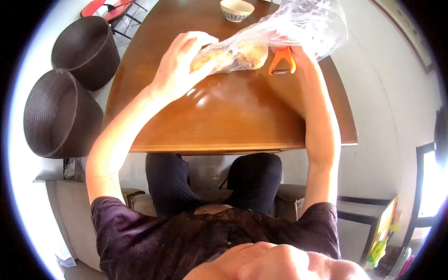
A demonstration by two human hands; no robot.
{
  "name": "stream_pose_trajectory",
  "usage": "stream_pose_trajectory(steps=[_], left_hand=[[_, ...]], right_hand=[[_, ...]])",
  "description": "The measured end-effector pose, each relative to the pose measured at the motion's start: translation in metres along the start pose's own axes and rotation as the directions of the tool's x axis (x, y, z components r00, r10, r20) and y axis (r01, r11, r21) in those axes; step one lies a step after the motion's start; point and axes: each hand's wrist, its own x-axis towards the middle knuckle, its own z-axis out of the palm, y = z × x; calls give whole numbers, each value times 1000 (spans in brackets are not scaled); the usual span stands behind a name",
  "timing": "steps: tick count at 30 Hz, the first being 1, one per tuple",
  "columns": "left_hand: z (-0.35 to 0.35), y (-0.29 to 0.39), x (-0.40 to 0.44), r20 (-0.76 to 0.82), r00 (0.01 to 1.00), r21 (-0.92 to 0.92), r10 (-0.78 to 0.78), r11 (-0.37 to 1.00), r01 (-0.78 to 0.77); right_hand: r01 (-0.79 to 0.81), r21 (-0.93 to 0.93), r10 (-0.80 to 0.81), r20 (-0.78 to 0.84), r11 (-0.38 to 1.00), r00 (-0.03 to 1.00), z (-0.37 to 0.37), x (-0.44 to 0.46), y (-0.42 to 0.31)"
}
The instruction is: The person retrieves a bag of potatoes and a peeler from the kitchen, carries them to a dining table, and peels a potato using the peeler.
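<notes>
A clear plastic bag (303, 23) stretches between my hands above the table. Several yellowish-brown, lumpy pieces (249, 57) show through its left part; I cannot make out their exact kind. My left hand (186, 58) is closed around that filled end, thumb below and fingers above. At the bag's loose, crumpled right part is my right hand (301, 55), its fingers partly covered by the plastic. An orange Y-shaped peeler (283, 60) sticks out of my right hand, blade toward me, with its handle partly hidden.
The brown wooden table (210, 121) spans the middle. A patterned bowl (237, 10) stands at its far side. Two dark woven baskets (56, 114) are on the left, with a red chair (109, 11) behind them. A dark-framed rack (359, 217) stands at lower right.
</notes>
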Motion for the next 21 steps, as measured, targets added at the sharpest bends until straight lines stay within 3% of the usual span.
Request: stream_pose_trajectory(steps=[2, 3, 4, 6, 8, 9, 11, 13, 14, 16, 18, 20, 21], left_hand=[[13, -5, -6, 8, 1000, 56, 5, 998, -5], [14, -13, -10, 105, 993, 54, -60, 997, 54], [11, -19, -9, 200, 972, 60, -121, 992, 111], [7, -32, -5, 134, 968, 92, -213, 975, 201], [-1, -47, -3, 73, 879, 75, -472, 881, 467], [-4, -61, -5, 14, 860, -7, -510, 860, 510], [-2, -102, -18, -64, 820, -139, -569, 819, 557], [-3, -124, -25, -135, 731, -235, -669, 738, 632], [-5, -129, -26, -193, 683, -259, -704, 708, 657], [-19, -118, -17, -337, 743, -233, -578, 816, 529], [-33, -76, 6, -513, 812, -38, -278, 953, 302], [-42, -34, 26, -487, 852, 256, 191, 964, -69], [-40, -19, 29, -438, 854, 261, 279, 949, -176]], right_hand=[[-66, 32, 63, 80, 997, 995, -4, 0, 2], [-57, 25, 56, 39, 998, 998, 12, -7, 6], [-58, -13, 60, 120, 998, 991, 10, -8, 3], [-47, -48, 56, 204, 998, 977, 1, -8, 3], [266, -447, -58, 428, 854, 902, -24, 3, 16], [4, -317, 69, 219, 948, 973, -3, -12, 1], [-265, -151, 279, 84, 952, 957, 16, -22, -8], [-334, -165, 365, 227, 928, 903, 15, -18, -4], [-282, -212, 330, 242, 936, 913, 16, -19, 1], [-267, -253, 320, 200, 930, 926, 21, -22, 5], [-268, -251, 320, 196, 930, 927, 27, -26, 6], [-268, -253, 320, 193, 930, 928, 33, -31, 5], [-267, -259, 316, 170, 928, 933, 36, -34, 3]])
